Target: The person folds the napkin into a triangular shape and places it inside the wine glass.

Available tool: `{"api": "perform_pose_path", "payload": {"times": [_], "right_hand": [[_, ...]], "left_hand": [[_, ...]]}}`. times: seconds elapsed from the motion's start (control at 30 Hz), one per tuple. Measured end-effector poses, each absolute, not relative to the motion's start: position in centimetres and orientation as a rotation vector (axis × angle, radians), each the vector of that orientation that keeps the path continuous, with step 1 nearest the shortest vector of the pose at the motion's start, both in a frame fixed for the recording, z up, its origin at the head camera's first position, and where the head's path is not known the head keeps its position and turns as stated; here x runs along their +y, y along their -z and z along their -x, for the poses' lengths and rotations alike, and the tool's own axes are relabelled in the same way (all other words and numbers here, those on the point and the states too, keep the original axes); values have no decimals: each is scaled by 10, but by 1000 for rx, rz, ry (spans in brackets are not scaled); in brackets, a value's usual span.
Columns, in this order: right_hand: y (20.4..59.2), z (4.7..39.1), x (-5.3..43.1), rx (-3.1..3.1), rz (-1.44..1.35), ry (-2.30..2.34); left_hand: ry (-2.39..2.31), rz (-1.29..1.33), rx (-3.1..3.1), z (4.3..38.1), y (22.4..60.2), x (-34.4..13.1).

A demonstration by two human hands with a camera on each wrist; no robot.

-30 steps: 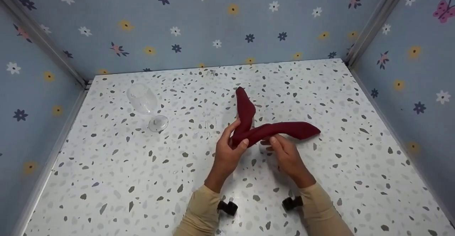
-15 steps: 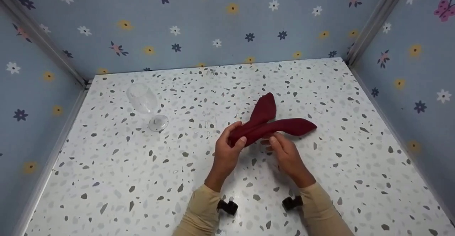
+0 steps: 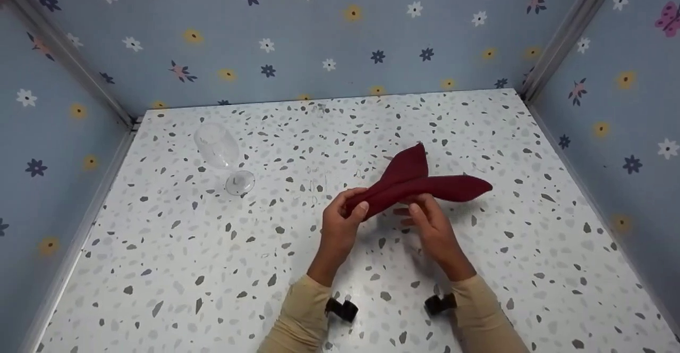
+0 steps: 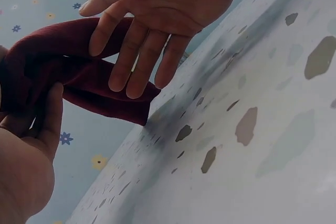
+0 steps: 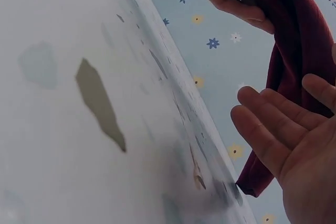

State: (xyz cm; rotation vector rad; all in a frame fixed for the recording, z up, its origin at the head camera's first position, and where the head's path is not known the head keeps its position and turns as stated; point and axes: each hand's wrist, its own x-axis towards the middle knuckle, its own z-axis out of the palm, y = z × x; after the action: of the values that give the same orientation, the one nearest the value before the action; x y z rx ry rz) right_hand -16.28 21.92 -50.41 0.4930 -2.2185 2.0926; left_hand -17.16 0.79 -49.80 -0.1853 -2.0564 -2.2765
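A burgundy cloth napkin, rolled and doubled over, is held above the table with its two pointed ends spreading to the right. My left hand grips the folded end, thumb on the near side; in the left wrist view the left hand pinches the cloth. Beneath the middle of the napkin, my right hand has its fingers extended. The right wrist view shows the right hand palm up against the napkin, not curled round it. Whether its fingertips bear the cloth's weight, I cannot tell.
A clear stemmed glass lies on its side at the left of the speckled white table. Blue flower-patterned panels rise along the back and both sides.
The napkin's far pointed end has swung from pointing away to the right, closing toward the other end. The left hand keeps its grip, and the right hand has shifted slightly right.
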Motion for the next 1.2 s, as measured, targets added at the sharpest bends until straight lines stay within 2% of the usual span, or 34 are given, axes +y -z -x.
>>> {"api": "perform_pose_path", "payload": {"times": [0.23,0.47,0.83,1.2], "right_hand": [[504,163,223,-2082,-592,-2137],[504,165,224,-1940,-635,-2232],[500,164,223,-1765,-413,-2436],[492,162,220,-1669,-149,-2375]], "left_hand": [[2361,92,-1991,172,498,10],[2523,189,-1874,173,498,12],[2721,278,-1730,168,500,24],[2810,300,-1781,159,504,44]]}}
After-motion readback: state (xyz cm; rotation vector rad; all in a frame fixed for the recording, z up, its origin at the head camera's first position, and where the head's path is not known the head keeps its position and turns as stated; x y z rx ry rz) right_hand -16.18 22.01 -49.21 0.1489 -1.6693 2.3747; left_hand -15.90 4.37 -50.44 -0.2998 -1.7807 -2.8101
